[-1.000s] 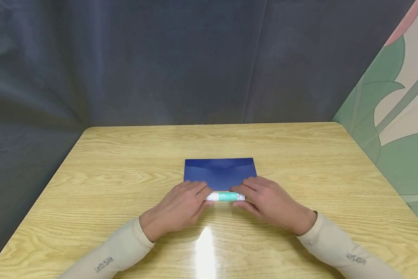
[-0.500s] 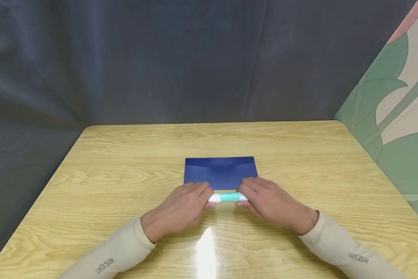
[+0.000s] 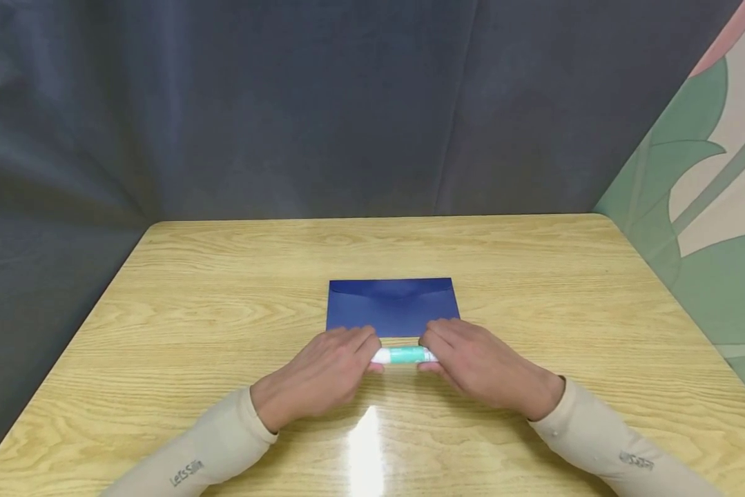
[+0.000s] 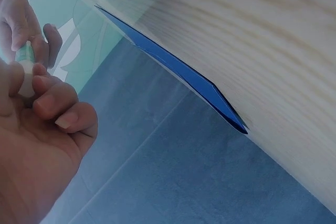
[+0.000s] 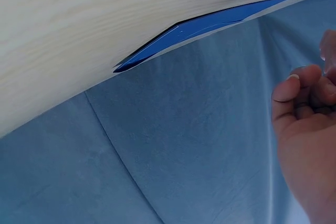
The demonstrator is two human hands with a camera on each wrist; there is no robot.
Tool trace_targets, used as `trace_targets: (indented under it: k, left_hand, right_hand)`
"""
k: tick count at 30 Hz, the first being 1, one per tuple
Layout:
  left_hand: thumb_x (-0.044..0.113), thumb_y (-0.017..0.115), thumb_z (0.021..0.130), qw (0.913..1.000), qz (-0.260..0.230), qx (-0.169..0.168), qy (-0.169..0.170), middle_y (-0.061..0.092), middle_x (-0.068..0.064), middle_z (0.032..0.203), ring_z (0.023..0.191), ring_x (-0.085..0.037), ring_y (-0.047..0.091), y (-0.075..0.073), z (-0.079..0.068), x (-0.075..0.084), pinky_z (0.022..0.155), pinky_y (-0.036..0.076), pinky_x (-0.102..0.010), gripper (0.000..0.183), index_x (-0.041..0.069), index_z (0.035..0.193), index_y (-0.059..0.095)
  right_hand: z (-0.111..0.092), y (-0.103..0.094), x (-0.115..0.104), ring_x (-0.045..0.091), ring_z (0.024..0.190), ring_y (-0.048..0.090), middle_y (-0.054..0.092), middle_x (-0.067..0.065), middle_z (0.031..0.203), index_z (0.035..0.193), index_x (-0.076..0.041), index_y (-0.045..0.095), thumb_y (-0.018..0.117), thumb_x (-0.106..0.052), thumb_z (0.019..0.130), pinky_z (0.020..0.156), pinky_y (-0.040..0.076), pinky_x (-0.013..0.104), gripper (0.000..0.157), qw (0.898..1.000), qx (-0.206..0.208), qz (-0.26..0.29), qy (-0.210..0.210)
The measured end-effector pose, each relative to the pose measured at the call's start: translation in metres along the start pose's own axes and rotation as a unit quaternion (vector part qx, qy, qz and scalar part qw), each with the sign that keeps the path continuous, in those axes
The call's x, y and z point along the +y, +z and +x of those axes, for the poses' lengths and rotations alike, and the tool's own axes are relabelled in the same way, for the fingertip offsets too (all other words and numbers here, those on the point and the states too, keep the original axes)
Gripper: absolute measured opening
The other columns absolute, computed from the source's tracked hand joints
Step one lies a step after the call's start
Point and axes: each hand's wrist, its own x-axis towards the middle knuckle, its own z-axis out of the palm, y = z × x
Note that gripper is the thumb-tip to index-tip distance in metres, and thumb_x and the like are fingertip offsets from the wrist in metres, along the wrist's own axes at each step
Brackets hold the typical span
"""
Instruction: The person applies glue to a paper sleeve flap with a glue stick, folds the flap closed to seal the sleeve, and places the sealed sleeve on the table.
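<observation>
A white glue stick (image 3: 406, 355) with a teal band lies crosswise between both hands, in front of the envelope. My left hand (image 3: 324, 373) grips its white left end; in the left wrist view, the curled fingers (image 4: 55, 100) wrap that end. At the other end, my right hand (image 3: 480, 364) pinches the stick between thumb and fingers, covering its tip. The right wrist view catches the curled fingers (image 5: 296, 90) but not the stick. Just beyond the hands, a dark blue envelope (image 3: 392, 310) rests flat, its flap edge on the far side.
Underneath is a light wood-grain table (image 3: 223, 276). A dark grey cloth (image 3: 297, 110) hangs behind it and along the left. On the right stands a panel (image 3: 729, 276) with a green and pink leaf pattern.
The right fingers have curled over the stick's right end, which showed one second ago. The stick has shifted very slightly toward me. The envelope stays in place on the table.
</observation>
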Motion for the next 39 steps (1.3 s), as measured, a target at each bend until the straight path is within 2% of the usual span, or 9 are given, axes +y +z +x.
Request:
trace_targets:
  k: [8, 12, 15, 20, 28, 33, 39]
  left_hand:
    - [0.029, 0.057, 0.101, 0.9999, 0.008, -0.009, 0.007, 0.026, 0.005, 0.073, 0.059, -0.007, 0.019, 0.0002, -0.0002, -0.0012, 0.056, 0.018, -0.019, 0.028, 0.013, 0.082, 0.044]
    - [0.029, 0.056, 0.101, 0.9997, 0.002, -0.022, 0.006, 0.026, 0.005, 0.074, 0.06, -0.008, 0.02, -0.0007, 0.0001, -0.001, 0.059, 0.019, -0.02, 0.027, 0.013, 0.084, 0.044]
    - [0.029, 0.053, 0.103, 0.9992, -0.008, -0.04, 0.004, 0.026, 0.006, 0.075, 0.062, -0.008, 0.021, -0.0024, -0.0001, -0.0008, 0.062, 0.021, -0.021, 0.026, 0.015, 0.083, 0.043]
    - [0.028, 0.047, 0.106, 0.9972, -0.035, -0.067, -0.003, 0.028, 0.006, 0.076, 0.064, -0.008, 0.024, -0.0056, -0.0002, -0.0004, 0.067, 0.022, -0.022, 0.025, 0.017, 0.083, 0.043]
    - [0.031, 0.037, 0.109, 0.9922, -0.074, -0.1, -0.006, 0.032, 0.005, 0.083, 0.068, -0.009, 0.031, -0.0083, 0.0017, 0.0006, 0.066, 0.03, -0.02, 0.026, 0.016, 0.089, 0.045]
    - [0.032, 0.036, 0.109, 0.994, -0.058, -0.092, 0.008, 0.033, 0.005, 0.085, 0.066, -0.008, 0.031, -0.0064, 0.001, -0.0002, 0.063, 0.03, -0.019, 0.027, 0.015, 0.09, 0.046]
    - [0.032, 0.043, 0.107, 0.9971, -0.021, -0.072, 0.015, 0.035, 0.005, 0.083, 0.065, -0.008, 0.031, -0.0024, -0.0007, -0.0002, 0.064, 0.031, -0.021, 0.024, 0.015, 0.091, 0.049]
  right_hand:
    - [0.0028, -0.0023, -0.0004, 0.006, 0.069, 0.032, 0.038, -0.008, 0.08, 0.095, -0.014, 0.053, 0.037, -0.041, 0.108, 0.064, 0.036, 0.02, 0.033, 1.0, 0.0, -0.003, -0.003]
    - [0.0043, -0.0027, -0.0002, 0.006, 0.069, 0.03, 0.036, -0.008, 0.079, 0.094, -0.014, 0.052, 0.036, -0.04, 0.108, 0.063, 0.035, 0.02, 0.033, 1.0, 0.015, 0.0, -0.011]
    - [0.0047, -0.0029, -0.0007, 0.005, 0.069, 0.03, 0.035, -0.007, 0.079, 0.092, -0.014, 0.051, 0.041, -0.037, 0.107, 0.063, 0.034, 0.019, 0.03, 1.0, 0.018, 0.01, -0.015]
    - [0.0038, -0.0043, -0.0022, 0.004, 0.069, 0.031, 0.037, -0.006, 0.081, 0.094, -0.014, 0.051, 0.049, -0.035, 0.104, 0.062, 0.034, 0.016, 0.023, 1.0, -0.004, 0.028, -0.003]
    - [0.0049, -0.0054, -0.0051, 0.001, 0.064, 0.028, 0.033, -0.007, 0.077, 0.091, -0.014, 0.047, 0.053, -0.033, 0.102, 0.055, 0.031, 0.011, 0.023, 0.999, -0.022, 0.035, 0.012]
    - [0.0053, -0.0051, -0.006, 0.002, 0.063, 0.026, 0.032, -0.006, 0.075, 0.089, -0.015, 0.047, 0.049, -0.034, 0.104, 0.055, 0.03, 0.013, 0.025, 1.0, -0.02, 0.021, 0.008]
    - [0.0052, -0.0029, -0.007, 0.005, 0.065, 0.031, 0.038, -0.007, 0.076, 0.091, -0.015, 0.052, 0.049, -0.036, 0.104, 0.062, 0.036, 0.02, 0.025, 1.0, -0.01, -0.005, 0.002]
